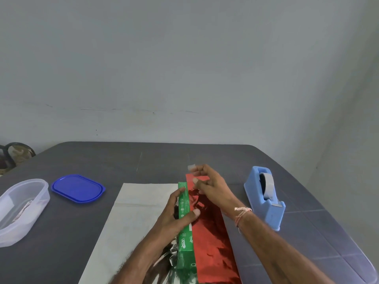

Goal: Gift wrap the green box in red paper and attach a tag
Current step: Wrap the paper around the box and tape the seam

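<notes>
On the dark table (143,160), the green box (185,228) sat on the red paper (213,242), left hand (176,216) gripping it, thumb pinning the folded edge. Right hand (209,183) pinched a tape strip (191,167) near the far end. If that thumb slipped, the paper looked ready to spring back, imo.

Soft, even light, glare on the red paper (213,238), slight motion blur, wide-angle bending at the edges.

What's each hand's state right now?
Left hand: grips green box, thumb on red paper.
Right hand: holds tape strip at its fingertips.
</notes>
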The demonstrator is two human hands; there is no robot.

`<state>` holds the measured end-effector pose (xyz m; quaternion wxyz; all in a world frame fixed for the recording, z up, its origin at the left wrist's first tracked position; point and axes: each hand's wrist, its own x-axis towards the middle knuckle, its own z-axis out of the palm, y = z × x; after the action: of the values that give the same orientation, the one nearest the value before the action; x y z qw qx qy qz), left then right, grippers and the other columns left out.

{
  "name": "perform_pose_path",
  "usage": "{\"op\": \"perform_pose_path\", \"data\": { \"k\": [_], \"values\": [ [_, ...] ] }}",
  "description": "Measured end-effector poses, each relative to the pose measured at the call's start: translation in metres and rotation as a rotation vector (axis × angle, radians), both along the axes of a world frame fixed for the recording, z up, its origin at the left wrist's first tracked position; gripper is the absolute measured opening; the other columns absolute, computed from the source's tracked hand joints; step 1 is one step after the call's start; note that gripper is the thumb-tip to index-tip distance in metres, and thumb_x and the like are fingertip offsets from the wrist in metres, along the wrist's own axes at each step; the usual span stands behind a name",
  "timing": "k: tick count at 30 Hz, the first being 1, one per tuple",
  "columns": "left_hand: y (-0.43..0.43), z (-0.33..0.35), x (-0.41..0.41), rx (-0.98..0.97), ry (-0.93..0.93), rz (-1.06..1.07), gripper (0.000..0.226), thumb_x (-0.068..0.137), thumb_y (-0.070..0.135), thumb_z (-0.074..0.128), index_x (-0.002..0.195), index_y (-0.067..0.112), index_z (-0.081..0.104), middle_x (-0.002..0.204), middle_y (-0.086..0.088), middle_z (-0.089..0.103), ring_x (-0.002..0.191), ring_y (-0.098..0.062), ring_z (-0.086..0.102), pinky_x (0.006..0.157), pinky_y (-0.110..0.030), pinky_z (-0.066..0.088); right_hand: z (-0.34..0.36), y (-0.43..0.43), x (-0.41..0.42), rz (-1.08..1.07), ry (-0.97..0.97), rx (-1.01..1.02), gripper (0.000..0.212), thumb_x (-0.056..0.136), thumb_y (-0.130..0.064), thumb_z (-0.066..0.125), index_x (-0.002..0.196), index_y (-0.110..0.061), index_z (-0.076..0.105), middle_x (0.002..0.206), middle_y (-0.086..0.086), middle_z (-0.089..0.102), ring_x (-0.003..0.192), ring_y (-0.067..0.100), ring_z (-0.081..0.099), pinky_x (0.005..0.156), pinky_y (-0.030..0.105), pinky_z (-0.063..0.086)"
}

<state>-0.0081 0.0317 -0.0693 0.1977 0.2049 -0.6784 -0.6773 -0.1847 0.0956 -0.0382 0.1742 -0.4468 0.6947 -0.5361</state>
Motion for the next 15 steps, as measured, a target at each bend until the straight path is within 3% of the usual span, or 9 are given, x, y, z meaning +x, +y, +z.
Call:
{"op": "perform_pose_path", "data": {
  "k": [3,6,8,10,12,15],
  "values": [
    [-0.013,0.006,-0.005,-0.039,-0.005,0.27,0.044,0.09,0.051,0.07,0.131,0.047,0.055,0.13,0.015,0.057,0.121,-0.007,0.058,0.095,-0.029,0.049,0.004,0.003,0.002,0.034,-0.045,-0.017,0.024,0.099,-0.014,0.062,0.113,-0.031,0.068,0.118,-0.003,0.067,0.087,0.015,0.071,0.077,0.024,0.058],
    [-0.032,0.029,-0.016,-0.028,0.048,0.431,0.02,0.094,0.041,0.068,0.11,0.028,0.071,0.114,0.004,0.07,0.107,-0.013,0.065,0.083,-0.029,0.049,0.005,0.005,0.002,0.061,-0.045,0.004,0.019,0.099,-0.019,0.064,0.109,-0.034,0.069,0.115,-0.006,0.069,0.096,0.022,0.072,0.082,0.026,0.058],
    [-0.042,0.049,-0.022,-0.053,0.046,0.359,0.021,0.096,0.04,0.066,0.104,0.022,0.075,0.103,0.006,0.073,0.095,-0.007,0.066,0.076,-0.024,0.047,0.006,0.005,0.002,0.061,-0.034,0.019,0.016,0.098,-0.02,0.065,0.109,-0.032,0.069,0.114,-0.011,0.07,0.098,0.023,0.071,0.085,0.03,0.058],
    [-0.048,0.063,-0.025,-0.105,0.006,0.267,0.027,0.095,0.042,0.066,0.102,0.018,0.077,0.096,0.002,0.074,0.085,-0.007,0.062,0.069,-0.022,0.043,0.007,0.004,0.002,0.06,-0.013,0.038,0.014,0.098,-0.018,0.066,0.109,-0.027,0.069,0.11,-0.015,0.071,0.086,0.01,0.07,0.078,0.023,0.054],
    [-0.052,0.068,-0.027,-0.165,-0.052,0.198,0.027,0.093,0.043,0.07,0.1,0.018,0.079,0.095,-0.01,0.075,0.085,-0.012,0.06,0.068,-0.025,0.041,0.008,0.003,0.003,0.068,0.005,0.058,0.012,0.099,-0.013,0.064,0.109,-0.018,0.068,0.089,-0.024,0.07,0.068,-0.005,0.061,0.066,0.013,0.046],
    [-0.054,0.071,-0.028,-0.205,-0.108,0.156,0.023,0.091,0.039,0.074,0.099,0.019,0.08,0.1,-0.006,0.078,0.085,-0.013,0.062,0.065,-0.023,0.043,0.01,0.004,0.002,0.104,0.044,0.071,0.01,0.101,-0.004,0.059,0.11,-0.006,0.063,0.057,-0.031,0.059,0.045,-0.008,0.052,0.051,0.005,0.037]
  ]
}}
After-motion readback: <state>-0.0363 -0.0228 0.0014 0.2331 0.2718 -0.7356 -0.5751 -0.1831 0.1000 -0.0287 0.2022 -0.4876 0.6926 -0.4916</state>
